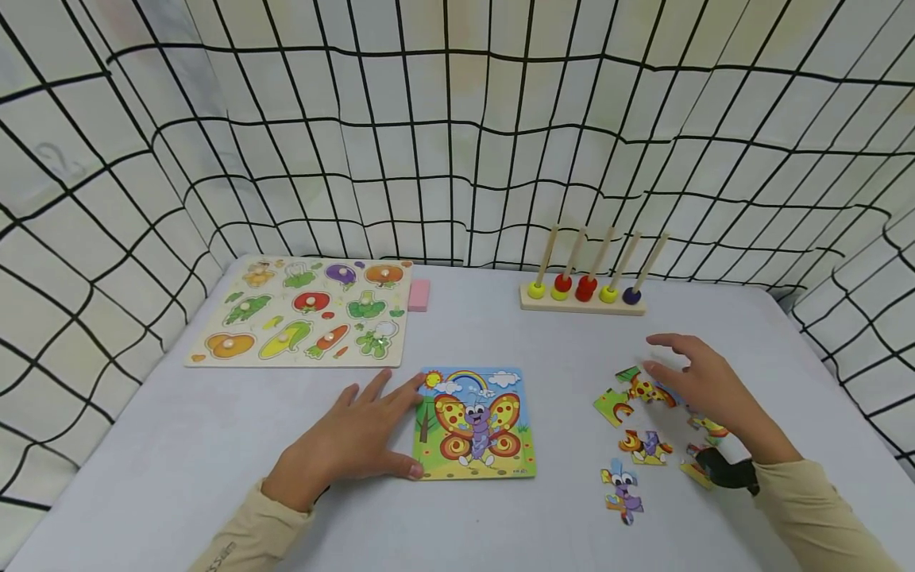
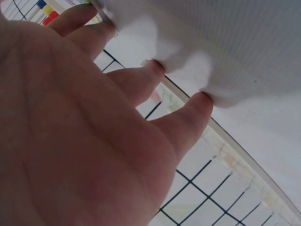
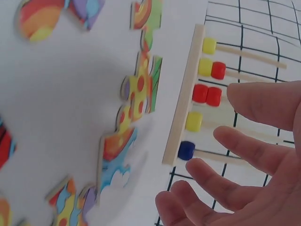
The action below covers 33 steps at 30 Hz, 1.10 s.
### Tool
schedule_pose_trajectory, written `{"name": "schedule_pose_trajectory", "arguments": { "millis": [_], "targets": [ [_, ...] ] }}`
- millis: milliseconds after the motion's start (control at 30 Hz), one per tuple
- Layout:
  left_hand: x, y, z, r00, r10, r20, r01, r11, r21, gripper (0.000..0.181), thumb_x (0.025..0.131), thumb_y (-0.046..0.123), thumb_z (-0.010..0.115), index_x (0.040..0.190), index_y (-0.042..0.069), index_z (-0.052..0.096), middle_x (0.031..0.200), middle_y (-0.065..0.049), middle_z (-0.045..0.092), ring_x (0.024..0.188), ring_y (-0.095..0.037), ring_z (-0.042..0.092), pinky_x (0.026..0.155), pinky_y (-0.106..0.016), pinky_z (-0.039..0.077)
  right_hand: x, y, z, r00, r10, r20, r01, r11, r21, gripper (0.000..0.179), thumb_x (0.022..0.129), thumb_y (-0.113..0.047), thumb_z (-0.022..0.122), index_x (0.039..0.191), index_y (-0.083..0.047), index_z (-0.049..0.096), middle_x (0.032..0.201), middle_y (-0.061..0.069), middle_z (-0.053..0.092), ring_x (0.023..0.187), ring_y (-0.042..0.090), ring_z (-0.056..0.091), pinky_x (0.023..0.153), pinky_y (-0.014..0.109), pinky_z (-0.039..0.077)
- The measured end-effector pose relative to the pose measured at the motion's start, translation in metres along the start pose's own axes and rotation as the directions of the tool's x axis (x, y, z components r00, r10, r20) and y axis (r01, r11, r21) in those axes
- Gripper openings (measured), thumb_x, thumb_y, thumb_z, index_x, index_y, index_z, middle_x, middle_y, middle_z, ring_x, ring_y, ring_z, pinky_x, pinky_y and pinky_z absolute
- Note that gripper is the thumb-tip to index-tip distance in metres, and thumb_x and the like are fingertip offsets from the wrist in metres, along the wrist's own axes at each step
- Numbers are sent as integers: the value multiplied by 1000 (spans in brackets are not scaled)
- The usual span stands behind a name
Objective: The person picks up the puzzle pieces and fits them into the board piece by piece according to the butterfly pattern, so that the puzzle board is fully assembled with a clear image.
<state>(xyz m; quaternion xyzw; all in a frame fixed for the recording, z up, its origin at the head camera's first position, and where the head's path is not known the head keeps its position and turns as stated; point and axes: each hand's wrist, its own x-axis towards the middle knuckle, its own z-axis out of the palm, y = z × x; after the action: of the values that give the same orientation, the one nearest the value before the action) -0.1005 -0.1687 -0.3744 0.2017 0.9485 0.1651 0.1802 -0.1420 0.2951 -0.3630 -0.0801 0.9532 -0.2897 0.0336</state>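
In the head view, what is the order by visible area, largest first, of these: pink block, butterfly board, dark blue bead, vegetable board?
1. Vegetable board
2. Butterfly board
3. Pink block
4. Dark blue bead

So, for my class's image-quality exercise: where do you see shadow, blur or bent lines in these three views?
Head view: butterfly board reads clearly; some lines of the black net curve, lens distortion or sag, can't tell. Left wrist view: soft grey shadows on the tabletop beside the left hand. Right wrist view: orange puzzle piece, upper left, looks slightly blurred.
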Motion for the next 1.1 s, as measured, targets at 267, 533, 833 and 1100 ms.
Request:
{"name": "schedule_pose_trajectory", "arguments": {
  "millis": [267,533,833,1100],
  "targets": [
    [-1,0,-1,1000,6,0,-6,1000,-5,103,79,54,93,162,14,46,173,-4,35,162,-43,13,123,-74,14,-5,17,-2,998,48,32,-48,999,-22,54,105,-26,70,146,6,54,153,39,42,140,60,38,105,79,40],
    [-3,1,-2,1000,2,4,-2,1000,-9,99,78,54,93,159,15,50,174,-4,31,161,-44,13,122,-75,14,-6,29,4,996,79,43,-78,996,-45,39,102,-23,75,125,6,63,131,36,56,100,38,57,76,46,53],
    [-2,0,-1,1000,5,2,-5,1000,-4,98,78,55,93,158,16,50,175,-3,30,161,-44,13,122,-75,14,-5,34,11,999,40,1,-40,995,-87,23,95,-18,81,101,1,70,135,41,55,124,58,47,90,66,53],
    [-2,1,-1,1000,8,-1,-8,1000,-8,98,79,54,93,158,16,50,175,-3,30,161,-44,13,122,-75,14,-4,32,14,998,66,-4,-66,992,-107,23,93,-15,81,96,3,67,140,49,46,131,68,36,102,79,40]
  ]
}}
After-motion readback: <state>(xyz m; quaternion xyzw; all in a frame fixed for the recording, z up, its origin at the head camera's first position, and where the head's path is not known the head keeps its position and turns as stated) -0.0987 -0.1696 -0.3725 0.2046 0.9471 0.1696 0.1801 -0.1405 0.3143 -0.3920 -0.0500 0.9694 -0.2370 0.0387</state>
